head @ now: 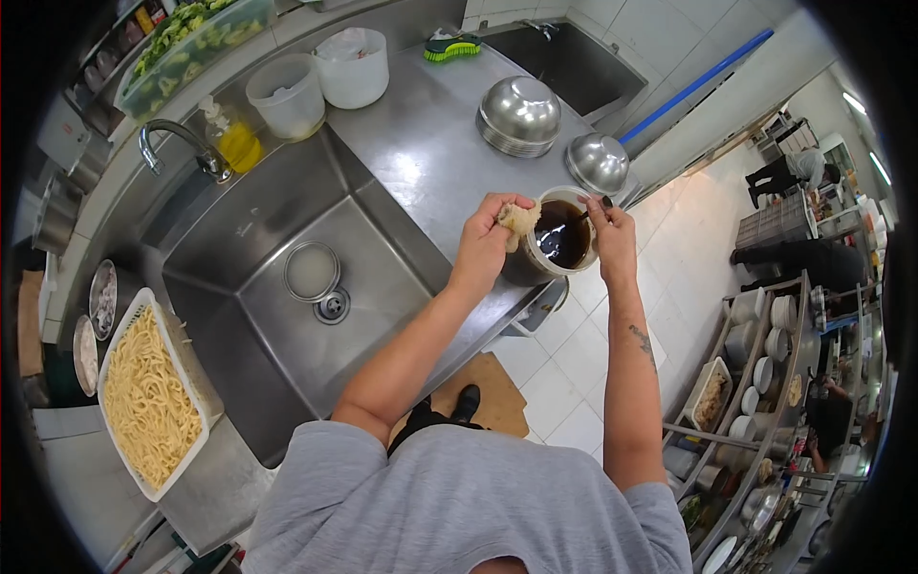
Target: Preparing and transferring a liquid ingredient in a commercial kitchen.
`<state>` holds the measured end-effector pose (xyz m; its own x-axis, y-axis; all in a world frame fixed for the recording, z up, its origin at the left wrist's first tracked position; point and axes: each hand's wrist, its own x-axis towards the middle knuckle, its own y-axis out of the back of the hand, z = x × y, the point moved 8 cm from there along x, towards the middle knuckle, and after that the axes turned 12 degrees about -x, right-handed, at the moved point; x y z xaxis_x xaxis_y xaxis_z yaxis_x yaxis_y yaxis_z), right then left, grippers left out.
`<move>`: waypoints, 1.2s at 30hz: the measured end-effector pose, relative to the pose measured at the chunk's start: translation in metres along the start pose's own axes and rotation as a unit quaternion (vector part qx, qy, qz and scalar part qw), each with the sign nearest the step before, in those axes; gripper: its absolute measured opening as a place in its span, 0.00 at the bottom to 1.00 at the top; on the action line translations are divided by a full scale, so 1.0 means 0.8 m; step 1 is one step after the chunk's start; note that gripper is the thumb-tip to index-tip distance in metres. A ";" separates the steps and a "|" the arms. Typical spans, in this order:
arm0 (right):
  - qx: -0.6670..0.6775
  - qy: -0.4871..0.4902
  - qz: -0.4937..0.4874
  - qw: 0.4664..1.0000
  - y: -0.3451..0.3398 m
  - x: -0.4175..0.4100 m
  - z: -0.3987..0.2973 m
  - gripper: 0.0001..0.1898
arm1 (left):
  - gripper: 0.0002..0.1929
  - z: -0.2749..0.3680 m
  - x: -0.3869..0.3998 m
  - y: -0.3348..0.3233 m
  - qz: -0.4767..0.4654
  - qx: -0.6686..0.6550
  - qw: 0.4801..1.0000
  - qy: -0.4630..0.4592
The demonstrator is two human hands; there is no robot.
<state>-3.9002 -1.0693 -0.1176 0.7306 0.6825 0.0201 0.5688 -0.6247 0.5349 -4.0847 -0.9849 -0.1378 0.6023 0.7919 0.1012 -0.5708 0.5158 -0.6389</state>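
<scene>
My left hand [485, 247] grips a beige, crumpled lump [518, 218], perhaps a cloth or sponge, against the near-left rim of a round plastic tub [536, 269]. Dark brown liquid [562, 233] fills much of the tub, and its surface reflects the light. At the tub's right rim, my right hand [613, 233] holds the dark handle [607, 202] of a utensil whose lower end is hidden. The tub is at the front edge of a steel counter [423, 172]. Beyond it lie a stack of upturned metal bowls [520, 115] and a smaller upturned bowl [597, 163].
Left of me is a deep steel sink [380, 287] with a water-filled round container [311, 271] and a curved faucet [172, 133]. A basket of noodles [150, 402] stands farther left. Shelves of dishes [760, 359] line the right; people [803, 258] are beyond the tiled floor.
</scene>
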 end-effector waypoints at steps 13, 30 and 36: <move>0.146 0.047 -0.131 0.979 0.015 -0.008 0.034 0.15 | 0.19 -0.019 -0.019 0.096 0.063 -0.326 0.936 0.114; 0.103 -0.007 -0.077 0.992 0.015 -0.027 0.026 0.16 | 0.17 -0.075 -0.022 0.033 0.109 -0.226 0.962 0.103; 0.118 -0.003 -0.066 0.991 0.021 -0.029 0.019 0.15 | 0.17 -0.047 -0.028 0.000 0.036 -0.311 0.931 0.190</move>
<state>-3.9020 -1.1012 -0.1219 0.6461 0.7621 -0.0428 0.7313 -0.6020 0.3204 -4.0772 -1.0149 -0.1682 0.7966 0.5829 -0.1601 -0.2553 0.0843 -0.9632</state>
